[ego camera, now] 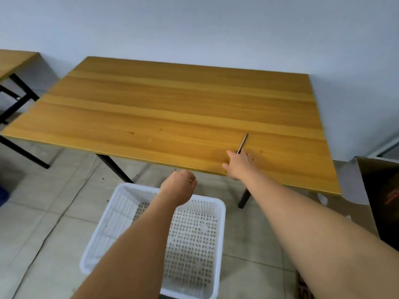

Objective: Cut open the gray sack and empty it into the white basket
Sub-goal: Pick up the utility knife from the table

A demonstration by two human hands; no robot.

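nearest, on the tiled floor [43, 212] just in front of the table, stands the white basket [218, 244], perforated and seemingly empty apart from a few dark specks on its bottom; so nothing looks to have been poured in, and emptying is judged not yet done. above the basket's far rim, short of the table's near edge, hovers the left hand [180, 184], fingers curled into a loose fist with nothing visible inside; touches neither basket nor table. further on, over the table's near edge and toward its right side, lies the right hand [238, 164], knuckles up, wrapped round the handle of a knife [243, 143] whose thin dark blade points away across the table [172, 108] and lies low along the wood; cannot tell whether the blade tip touches the surface. handle itself hidden under the hand, so a firm hold is judged from the curl of the fingers only. no gray sack anywhere in view: not on the table, not in the basket, not on the floor beside it; may sit outside the picture. judged as an early stage: cutting tool in hand or just being taken up, sack not yet brought, cut and pour both left to do. right of the table sits a dark open box [380, 190], contents unclear; left of the table, part of a second table [15, 61]; behind, a plain pale wall [194, 29].
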